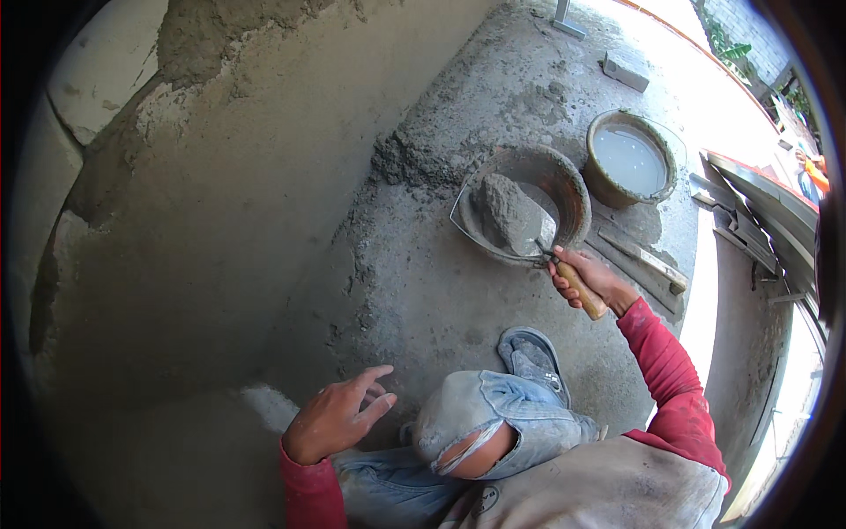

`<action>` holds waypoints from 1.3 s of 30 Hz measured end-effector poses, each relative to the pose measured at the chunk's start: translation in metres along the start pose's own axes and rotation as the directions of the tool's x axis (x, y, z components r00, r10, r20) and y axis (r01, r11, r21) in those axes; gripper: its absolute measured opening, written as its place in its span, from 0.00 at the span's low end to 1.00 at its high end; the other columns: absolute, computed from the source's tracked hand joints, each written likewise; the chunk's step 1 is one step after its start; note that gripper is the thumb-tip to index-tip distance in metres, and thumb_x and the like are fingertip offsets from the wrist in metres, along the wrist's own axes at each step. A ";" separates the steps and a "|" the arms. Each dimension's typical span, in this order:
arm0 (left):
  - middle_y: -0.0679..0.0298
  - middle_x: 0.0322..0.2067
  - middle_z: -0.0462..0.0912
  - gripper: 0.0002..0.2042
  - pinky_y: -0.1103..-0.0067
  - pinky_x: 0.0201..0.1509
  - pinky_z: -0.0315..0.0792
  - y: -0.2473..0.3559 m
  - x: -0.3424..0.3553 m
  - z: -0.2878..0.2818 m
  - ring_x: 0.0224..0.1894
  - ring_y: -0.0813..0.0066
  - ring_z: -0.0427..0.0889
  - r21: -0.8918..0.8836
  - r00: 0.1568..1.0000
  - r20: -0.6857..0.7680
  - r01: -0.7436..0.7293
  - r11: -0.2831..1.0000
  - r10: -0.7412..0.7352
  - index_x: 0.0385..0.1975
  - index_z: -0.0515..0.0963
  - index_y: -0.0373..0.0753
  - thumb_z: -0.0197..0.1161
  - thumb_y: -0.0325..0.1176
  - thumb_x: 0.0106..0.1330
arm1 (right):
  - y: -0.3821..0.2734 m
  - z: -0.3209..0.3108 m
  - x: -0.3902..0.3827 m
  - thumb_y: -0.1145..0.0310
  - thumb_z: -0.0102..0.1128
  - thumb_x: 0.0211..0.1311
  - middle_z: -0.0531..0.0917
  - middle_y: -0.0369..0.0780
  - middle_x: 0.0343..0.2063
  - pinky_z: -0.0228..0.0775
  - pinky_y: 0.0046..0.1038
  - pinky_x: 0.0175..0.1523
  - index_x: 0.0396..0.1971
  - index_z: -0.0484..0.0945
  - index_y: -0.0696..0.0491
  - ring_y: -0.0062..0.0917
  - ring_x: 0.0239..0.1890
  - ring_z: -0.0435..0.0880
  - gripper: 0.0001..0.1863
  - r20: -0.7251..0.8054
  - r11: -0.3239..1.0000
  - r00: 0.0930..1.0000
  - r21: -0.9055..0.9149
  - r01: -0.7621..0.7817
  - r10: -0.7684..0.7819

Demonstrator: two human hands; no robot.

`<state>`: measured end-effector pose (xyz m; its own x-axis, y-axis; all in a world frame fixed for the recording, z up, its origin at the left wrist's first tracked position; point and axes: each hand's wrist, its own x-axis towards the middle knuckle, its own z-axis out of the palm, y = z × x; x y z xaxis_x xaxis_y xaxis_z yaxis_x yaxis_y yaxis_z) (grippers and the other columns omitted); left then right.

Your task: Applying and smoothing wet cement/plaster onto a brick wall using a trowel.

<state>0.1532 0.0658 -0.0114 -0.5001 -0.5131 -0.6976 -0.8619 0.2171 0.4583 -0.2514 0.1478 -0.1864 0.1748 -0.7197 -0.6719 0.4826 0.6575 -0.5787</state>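
Knee (458, 423) bent just beside left hand (339, 419), which is spread wide against the wall base. Right hand (586, 278) grips trowel (564, 269), blade in mortar (507, 212) inside the basin (573, 189) ahead. Risk: overloaded blade sheds mortar onto floor (423, 291); water bucket (630, 159) beyond could tip.

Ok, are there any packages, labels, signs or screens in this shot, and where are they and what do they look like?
None visible: no package, label, sign or screen.
Only work gear: a round pan of grey mortar with a wooden-handled trowel in the right hand, and a round bucket of cloudy water behind it.
The left hand is open, by the wall.
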 end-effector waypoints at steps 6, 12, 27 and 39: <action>0.51 0.47 0.85 0.25 0.66 0.52 0.75 -0.010 -0.001 0.011 0.49 0.50 0.84 0.015 0.998 -0.004 -0.070 0.997 0.070 0.64 0.68 0.42 0.56 0.47 0.73 | -0.007 0.049 0.011 0.51 0.39 0.72 0.70 0.33 0.20 0.64 0.23 0.16 0.34 0.70 0.53 0.17 0.13 0.67 0.20 -0.062 0.959 0.991 0.250 0.131 -0.119; 0.50 0.49 0.83 0.26 0.67 0.54 0.74 -0.017 -0.008 0.015 0.51 0.51 0.83 0.005 0.997 0.046 -0.066 0.998 0.066 0.66 0.65 0.43 0.54 0.50 0.74 | -0.093 0.176 0.022 0.57 0.40 0.75 0.70 0.36 0.27 0.70 0.22 0.17 0.52 0.65 0.56 0.18 0.17 0.71 0.19 -0.070 0.384 0.463 0.455 0.803 -0.884; 0.49 0.51 0.82 0.26 0.65 0.55 0.74 -0.021 -0.018 0.020 0.52 0.48 0.82 0.007 0.979 0.077 -0.189 0.982 0.188 0.66 0.64 0.41 0.52 0.49 0.74 | -0.124 0.305 0.077 0.62 0.57 0.70 0.80 0.42 0.28 0.72 0.32 0.35 0.51 0.73 0.54 0.32 0.24 0.80 0.16 0.493 -0.039 0.068 -0.205 0.978 -0.868; 0.48 0.48 0.83 0.23 0.63 0.53 0.75 -0.003 -0.016 0.019 0.49 0.47 0.83 0.064 0.956 0.014 -0.292 0.954 0.291 0.62 0.68 0.38 0.60 0.37 0.68 | -0.090 0.001 0.014 0.63 0.46 0.68 0.81 0.47 0.16 0.77 0.34 0.28 0.22 0.78 0.61 0.33 0.20 0.84 0.20 0.011 -0.172 0.939 -0.984 -0.052 -0.345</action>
<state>0.1625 0.0894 -0.0121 -0.7307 -0.4158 -0.5414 -0.6820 0.4104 0.6054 -0.2920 0.0781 -0.1432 0.0071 -0.9047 -0.4260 -0.9362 0.1436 -0.3207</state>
